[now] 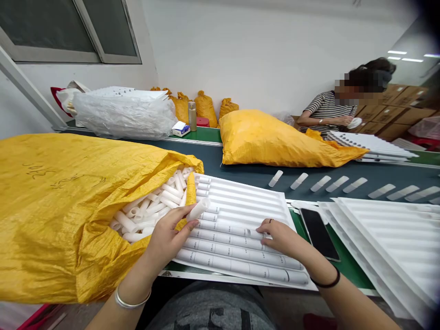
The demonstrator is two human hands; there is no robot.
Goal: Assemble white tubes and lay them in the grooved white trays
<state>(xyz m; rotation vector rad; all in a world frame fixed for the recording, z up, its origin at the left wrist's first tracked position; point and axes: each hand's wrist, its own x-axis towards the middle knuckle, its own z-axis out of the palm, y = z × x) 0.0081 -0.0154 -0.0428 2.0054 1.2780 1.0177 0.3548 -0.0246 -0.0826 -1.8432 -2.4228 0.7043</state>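
My left hand (168, 236) pinches one white tube (198, 209) between thumb and fingertips, just off the mouth of the yellow sack (51, 206), where the loose tubes (151, 208) lie heaped at my 9 o'clock. The held tube hangs over the left edge of the ribbed white tray (240, 195), its long axis running from 8 to 2 o'clock, while the grooves run nearer 9 to 3, so the two are a little askew. The bare grooves lie at 2 o'clock from my grip. My right hand (280, 236) rests flat and unclenched on the filled rows (233, 263), grasping nothing, farther from the tube.
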